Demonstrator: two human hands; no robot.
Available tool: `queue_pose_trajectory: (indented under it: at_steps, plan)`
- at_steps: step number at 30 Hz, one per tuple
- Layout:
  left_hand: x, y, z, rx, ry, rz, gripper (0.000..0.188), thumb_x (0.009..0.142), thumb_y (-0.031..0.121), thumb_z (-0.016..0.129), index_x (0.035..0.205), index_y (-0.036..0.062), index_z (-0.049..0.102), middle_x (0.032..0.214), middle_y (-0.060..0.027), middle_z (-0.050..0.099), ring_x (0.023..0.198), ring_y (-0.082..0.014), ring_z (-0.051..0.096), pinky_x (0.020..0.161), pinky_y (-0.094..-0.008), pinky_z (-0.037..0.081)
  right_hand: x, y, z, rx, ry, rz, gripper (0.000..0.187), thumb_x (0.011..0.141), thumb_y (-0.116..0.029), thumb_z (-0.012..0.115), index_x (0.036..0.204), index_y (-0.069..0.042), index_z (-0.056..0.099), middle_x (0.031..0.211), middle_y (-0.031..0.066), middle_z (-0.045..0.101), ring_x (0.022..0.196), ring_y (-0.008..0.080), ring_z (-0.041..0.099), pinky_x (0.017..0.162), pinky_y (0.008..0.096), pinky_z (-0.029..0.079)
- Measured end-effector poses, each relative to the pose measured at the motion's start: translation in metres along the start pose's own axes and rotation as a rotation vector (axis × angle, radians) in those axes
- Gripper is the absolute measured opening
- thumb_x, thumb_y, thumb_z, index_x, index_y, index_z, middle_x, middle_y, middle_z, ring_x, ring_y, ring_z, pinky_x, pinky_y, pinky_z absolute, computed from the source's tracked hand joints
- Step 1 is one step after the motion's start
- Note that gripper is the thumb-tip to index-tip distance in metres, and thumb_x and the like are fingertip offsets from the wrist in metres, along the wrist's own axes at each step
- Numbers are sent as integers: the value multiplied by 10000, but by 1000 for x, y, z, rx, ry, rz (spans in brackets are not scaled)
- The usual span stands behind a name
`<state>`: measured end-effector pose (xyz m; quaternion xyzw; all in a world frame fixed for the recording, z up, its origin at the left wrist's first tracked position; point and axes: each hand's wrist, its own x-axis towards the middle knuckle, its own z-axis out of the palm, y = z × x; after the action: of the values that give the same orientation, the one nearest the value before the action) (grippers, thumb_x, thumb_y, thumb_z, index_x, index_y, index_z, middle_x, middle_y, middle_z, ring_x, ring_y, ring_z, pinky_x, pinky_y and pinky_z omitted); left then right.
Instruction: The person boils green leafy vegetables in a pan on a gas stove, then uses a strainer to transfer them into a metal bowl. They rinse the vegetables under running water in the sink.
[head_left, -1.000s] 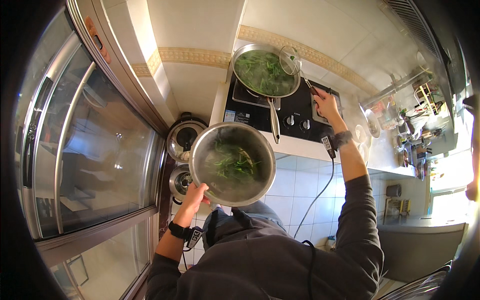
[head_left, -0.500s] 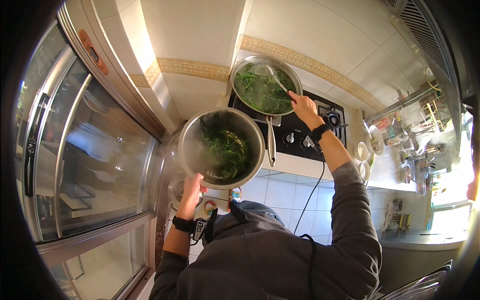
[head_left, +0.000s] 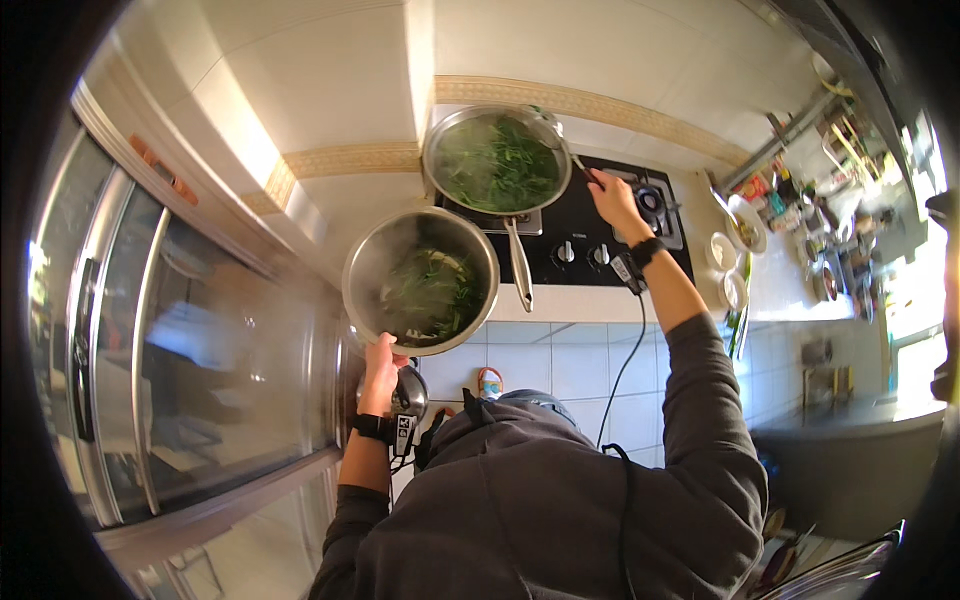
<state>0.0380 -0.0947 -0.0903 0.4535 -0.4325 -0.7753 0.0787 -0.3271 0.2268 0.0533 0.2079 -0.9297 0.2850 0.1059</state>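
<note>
My left hand (head_left: 382, 362) is closed at the near edge of a deep steel pot (head_left: 365, 285), which holds cooked leafy greens (head_left: 438, 290) in steam. The pot is level with the counter's front edge, to the left of the pan handle. My right hand (head_left: 612, 203) is wrapped round the dark handle of a metal ladle (head_left: 570, 152). The ladle's head lies at the right rim of a wide steel frying pan (head_left: 517, 262), and its exact shape is unclear. More greens (head_left: 505, 160) fill the steaming pan, which sits on the left burner.
The black gas hob (head_left: 580, 225) has a bare right burner (head_left: 650, 203). Small white bowls (head_left: 722, 252) and a plate (head_left: 748, 222) stand on the right counter. A glass sliding door (head_left: 200, 330) is close on the left. A cable (head_left: 632, 360) hangs from my right wrist.
The ladle has moved from inside the pan, among the greens, to its right rim. The greens are now heaped toward the pan's right. My left hand keeps its hold on the pot.
</note>
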Motion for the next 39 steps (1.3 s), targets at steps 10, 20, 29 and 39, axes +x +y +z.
queue_pose_trajectory:
  at_steps: [10,20,29,39]
  plan:
    - [17,19,-11,57,-74,-50,154,805,140,519,687,43,497,567,-89,515,451,-220,497,413,-324,405,-40,-20,33,699,-313,549,218,902,-177,523,1018,-21,622,640,112,582,457,140,522,400,274,407]
    - [20,25,-7,83,-47,-83,103,799,126,513,741,57,462,593,-80,480,470,-215,480,427,-325,400,-38,-40,36,1109,-614,783,167,934,-156,483,854,-11,503,654,61,524,513,114,483,392,235,351]
    - [19,25,1,85,-55,-91,159,789,138,536,659,80,464,564,-84,493,483,-214,493,436,-320,404,-34,-64,51,1261,-756,881,214,961,-211,430,926,-6,484,688,58,495,497,70,406,388,173,328]
    - [15,30,6,149,-39,-108,127,782,164,546,718,69,489,622,-72,526,534,-205,535,471,-317,435,-31,-76,83,1631,-762,999,213,974,-212,402,1036,-8,387,796,88,482,528,52,385,399,173,294]
